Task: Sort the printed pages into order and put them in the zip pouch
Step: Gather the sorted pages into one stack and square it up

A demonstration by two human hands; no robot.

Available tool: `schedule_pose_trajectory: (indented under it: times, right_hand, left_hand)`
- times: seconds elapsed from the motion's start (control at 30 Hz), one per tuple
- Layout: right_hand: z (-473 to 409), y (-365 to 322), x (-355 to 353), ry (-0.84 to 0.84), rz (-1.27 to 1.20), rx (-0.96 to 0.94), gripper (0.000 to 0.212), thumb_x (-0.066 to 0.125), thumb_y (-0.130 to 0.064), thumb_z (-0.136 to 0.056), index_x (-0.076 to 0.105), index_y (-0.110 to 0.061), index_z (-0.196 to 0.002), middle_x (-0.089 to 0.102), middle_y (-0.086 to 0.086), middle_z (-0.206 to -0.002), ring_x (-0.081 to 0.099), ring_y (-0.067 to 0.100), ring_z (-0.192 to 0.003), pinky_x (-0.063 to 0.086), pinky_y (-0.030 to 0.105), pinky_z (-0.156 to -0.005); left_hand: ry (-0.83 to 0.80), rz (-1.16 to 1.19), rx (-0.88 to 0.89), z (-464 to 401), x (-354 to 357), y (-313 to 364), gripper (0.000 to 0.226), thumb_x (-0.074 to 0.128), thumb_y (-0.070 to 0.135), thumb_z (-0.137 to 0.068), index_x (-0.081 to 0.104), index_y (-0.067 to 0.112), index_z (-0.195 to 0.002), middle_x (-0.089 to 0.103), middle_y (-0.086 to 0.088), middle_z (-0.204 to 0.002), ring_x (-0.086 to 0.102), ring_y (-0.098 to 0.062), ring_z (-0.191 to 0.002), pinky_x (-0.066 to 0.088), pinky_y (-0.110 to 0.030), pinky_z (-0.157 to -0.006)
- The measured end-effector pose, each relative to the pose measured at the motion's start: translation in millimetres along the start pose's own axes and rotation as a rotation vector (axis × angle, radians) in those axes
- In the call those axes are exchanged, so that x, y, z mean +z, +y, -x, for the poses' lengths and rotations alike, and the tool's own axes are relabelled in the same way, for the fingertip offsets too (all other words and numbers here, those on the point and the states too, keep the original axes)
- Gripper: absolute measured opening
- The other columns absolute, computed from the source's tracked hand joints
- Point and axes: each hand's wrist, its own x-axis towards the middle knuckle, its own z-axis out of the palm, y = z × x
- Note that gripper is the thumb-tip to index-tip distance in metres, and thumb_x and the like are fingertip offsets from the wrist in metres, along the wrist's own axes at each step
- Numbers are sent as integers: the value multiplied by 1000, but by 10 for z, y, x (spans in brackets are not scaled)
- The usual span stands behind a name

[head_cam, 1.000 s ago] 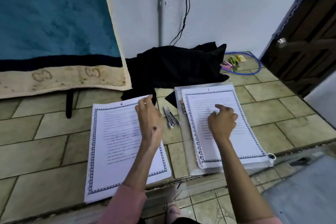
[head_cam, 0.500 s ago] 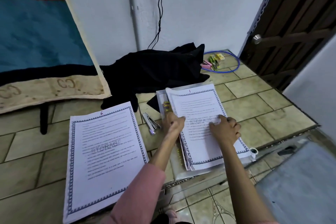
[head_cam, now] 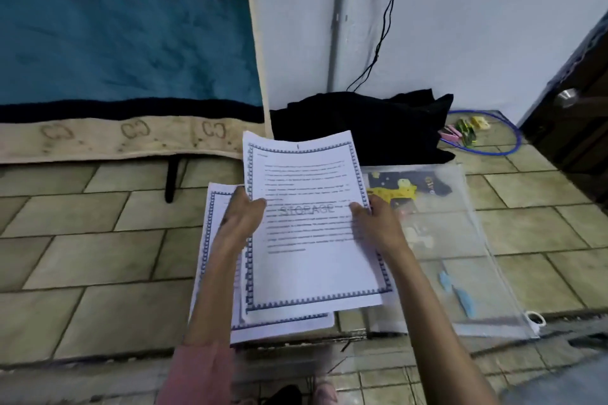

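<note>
Tiled floor (head_cam: 98, 260) serves as the sorting space. Left hand (head_cam: 241, 219) and right hand (head_cam: 378, 223) pinch opposite edges of the stack of pages (head_cam: 309, 223), fingers closed, holding it over another page (head_cam: 217, 240), probably to combine them. Clear pouch (head_cam: 460, 256) lies alongside.

The stack of printed pages (head_cam: 312, 223) sits gripped between the left hand (head_cam: 241, 219) at its left edge and the right hand (head_cam: 378, 223) at its right edge, top sheet white with a blue patterned border and a grey "STORAGE" watermark. Just below and left of the left hand, a second bordered sheet (head_cam: 217, 240) lies flat. Right of the right hand, the clear zip pouch (head_cam: 460, 256) lies flat, apparently unfilled by pages.
</note>
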Motion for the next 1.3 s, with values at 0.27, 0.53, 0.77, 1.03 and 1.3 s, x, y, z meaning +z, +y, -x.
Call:
schedule_pose_trajectory:
  times: [0.27, 0.53, 0.77, 1.03, 1.3]
  right_hand:
    - [157, 90, 928, -1, 430, 86, 39, 53, -17, -93, 47, 3, -125, 41, 21, -137, 37, 35, -128, 39, 37, -99]
    - [113, 122, 851, -77, 166, 250, 44, 72, -14, -76, 59, 0, -116, 63, 12, -119, 59, 27, -110, 50, 27, -87]
    - [220, -334, 553, -92, -437, -11, 37, 70, 3, -77, 59, -14, -109, 70, 3, -105, 69, 11, -87, 57, 29, -77]
    - [324, -878, 475, 94, -487, -310, 22, 72, 2, -77, 67, -16, -88, 71, -4, -83, 68, -1, -72, 54, 15, -68]
    - [393, -293, 697, 100, -395, -104, 25, 76, -1, -74, 63, -19, -85, 64, -16, -78, 60, -18, -60, 46, 2, -56]
  left_hand:
    - [172, -259, -295, -32, -258, -739, 85, 60, 53, -58, 47, 2, -125, 47, -21, -133, 45, -37, -122, 36, -45, -107]
    - [-50, 21, -206, -52, -459, -845, 50, 84, 23, -65, 64, 5, -106, 67, -4, -106, 65, -22, -97, 52, -32, -87]
    - [-199, 426, -22, 184, -686, -469, 59, 87, 31, -57, 62, 17, -109, 70, -10, -107, 68, -26, -95, 54, -45, -86]
    - [321, 453, 309, 533, -473, 45, 32, 77, 15, -74, 62, 9, -103, 65, 7, -91, 63, -3, -83, 51, -5, -66]
    - [295, 405, 233, 433, -250, -310, 24, 77, 1, -72, 66, 9, -92, 64, -1, -90, 60, 11, -57, 41, 2, -52]
